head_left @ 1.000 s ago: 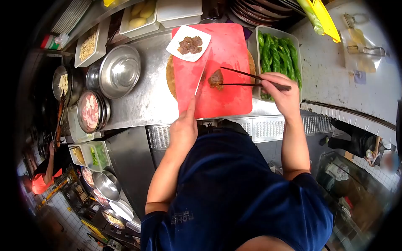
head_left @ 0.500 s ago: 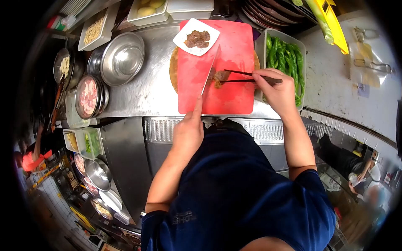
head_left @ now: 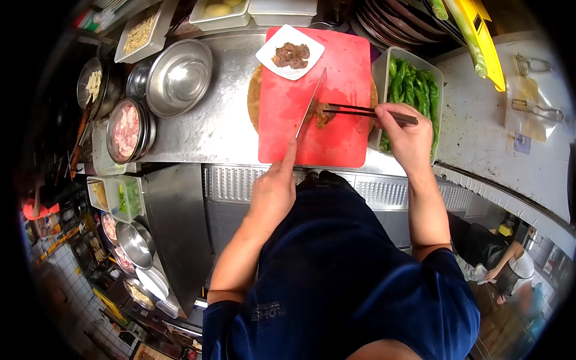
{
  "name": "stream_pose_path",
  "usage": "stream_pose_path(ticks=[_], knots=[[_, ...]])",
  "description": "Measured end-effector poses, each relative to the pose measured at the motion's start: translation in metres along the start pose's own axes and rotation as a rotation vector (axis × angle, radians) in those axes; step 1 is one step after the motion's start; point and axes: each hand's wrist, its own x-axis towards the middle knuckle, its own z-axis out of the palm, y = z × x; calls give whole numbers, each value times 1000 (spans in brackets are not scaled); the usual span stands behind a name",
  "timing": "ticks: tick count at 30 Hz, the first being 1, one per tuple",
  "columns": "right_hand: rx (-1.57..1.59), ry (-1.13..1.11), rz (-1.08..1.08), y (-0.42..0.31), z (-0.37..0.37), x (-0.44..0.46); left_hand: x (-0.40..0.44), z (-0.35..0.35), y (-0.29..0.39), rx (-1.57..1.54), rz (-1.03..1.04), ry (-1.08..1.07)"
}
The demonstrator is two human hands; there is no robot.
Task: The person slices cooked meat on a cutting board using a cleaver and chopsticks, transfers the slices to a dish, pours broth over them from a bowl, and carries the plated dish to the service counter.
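Note:
My left hand (head_left: 273, 191) is closed round the handle of a knife (head_left: 311, 103), its index finger stretched along the top. The long blade slants across a red cutting board (head_left: 345, 66), its edge beside a small piece of brown cooked meat (head_left: 323, 116). In my right hand (head_left: 409, 135) is a pair of dark chopsticks (head_left: 366, 111), held almost together. Their tips reach the meat from the right; whether they grip it I cannot tell. A white square plate (head_left: 261, 54) bearing sliced meat (head_left: 291, 56) sits on the board's far left corner.
Right of the board stands a tub of green peppers (head_left: 414, 87). Metal bowls (head_left: 179, 78) and a bowl of raw meat (head_left: 126, 131) are to the left. Stacked plates (head_left: 396, 24) lie behind. Another person (head_left: 498, 258) is at the lower right.
The chopsticks, spread apart around the meat before, have come together at its upper side. The knife still lies alongside the meat. The whole view has shifted slightly.

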Motion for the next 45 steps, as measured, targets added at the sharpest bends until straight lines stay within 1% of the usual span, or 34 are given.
stream_pose_path(ticks=[10, 16, 19, 21, 25, 28, 31, 33, 36, 40, 43, 45], knots=[[-52, -34, -38, -6, -1, -4, 5, -8, -1, 28, 16, -67], [-46, -27, 29, -5, -3, -7, 9, -16, -2, 70, 56, -130], [-39, -14, -19, 0, -3, -8, 10, -24, -1, 102, 68, -169], [-21, -16, 22, -1, -4, -8, 9, -33, 2, 136, 59, -212], [8, -18, 72, 5, -6, -9, 14, -35, 3, 104, 53, -226], [1, -13, 22, 8, -8, -8, 30, -31, 2, 63, 56, -218], [-14, -5, 29, 11, -13, -7, 44, -22, 1, 35, 85, -194], [15, 0, 48, 15, -14, -6, 49, -22, 1, 49, 115, -190], [67, -5, 62, 19, -13, -8, 45, -35, 2, 115, 118, -251], [116, -11, 68, 24, -10, -12, 45, -46, 2, 127, 98, -275], [239, 86, 135, 12, -18, -17, 46, -46, 5, 133, 82, -293], [200, 91, 117, 1, -24, -18, 46, -45, 9, 145, 68, -301]])
